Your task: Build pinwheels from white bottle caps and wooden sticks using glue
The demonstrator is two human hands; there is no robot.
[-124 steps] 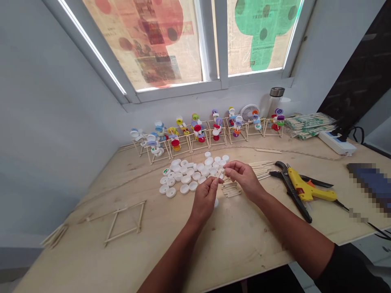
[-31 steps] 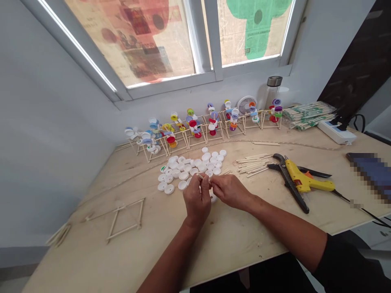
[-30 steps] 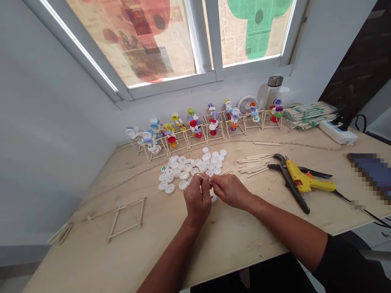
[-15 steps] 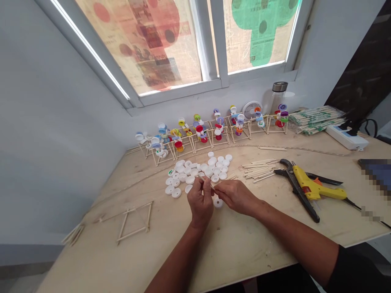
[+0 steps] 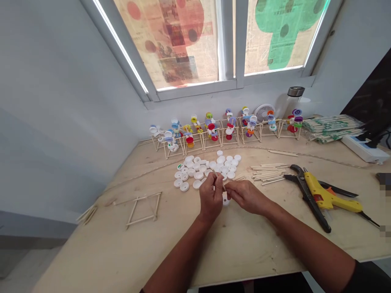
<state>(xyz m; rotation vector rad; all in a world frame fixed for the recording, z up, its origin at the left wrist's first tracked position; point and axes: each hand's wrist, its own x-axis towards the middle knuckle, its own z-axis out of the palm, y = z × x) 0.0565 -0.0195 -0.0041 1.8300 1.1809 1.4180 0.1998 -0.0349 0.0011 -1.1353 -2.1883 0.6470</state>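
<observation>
**Stick tipping upright, cap coming up between the hands**

The stick (image 5: 219, 180) is now standing nearly upright; half a second ago it was lying flatter across the two hands. The left hand (image 5: 210, 198) is pinching it, fingers curled shut around its lower part. The white cap (image 5: 225, 199), which was lying on the tabletop (image 5: 244, 244) under the hands, is now sitting at the stick's lower end, with the right hand (image 5: 247, 197) closing its fingertips on it. Whether the stick is going through the cap, cannot tell.

Just behind the hands, the loose caps (image 5: 207, 169) are lying in a heap, and the cut sticks (image 5: 267, 171) are lying to the right of them. Further right, the glue gun (image 5: 328, 198) is resting across the cutters (image 5: 307, 194).

Containers: the bottle (image 5: 292, 101) is standing at the back wall with its lid on, contents not showing. The packets (image 5: 331, 128) are holding more sticks.
</observation>
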